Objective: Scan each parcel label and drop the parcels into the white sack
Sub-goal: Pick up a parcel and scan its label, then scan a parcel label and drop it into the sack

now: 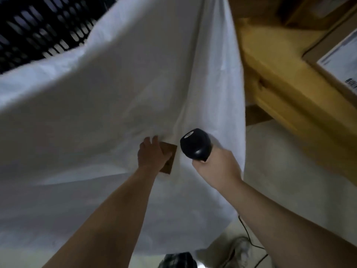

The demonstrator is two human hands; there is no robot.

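Against white sack: left hand grips parcel; right hand clutches scanner.

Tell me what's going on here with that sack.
A person is loading the white sack. The left hand holds a small cardboard parcel at a fold in the sack's cloth; the opening itself isn't visible, so I can't tell whether the parcel is inside yet. The right hand has a black handheld scanner in its grip, right beside the parcel. Another labelled cardboard box sits on the wooden table to the right.
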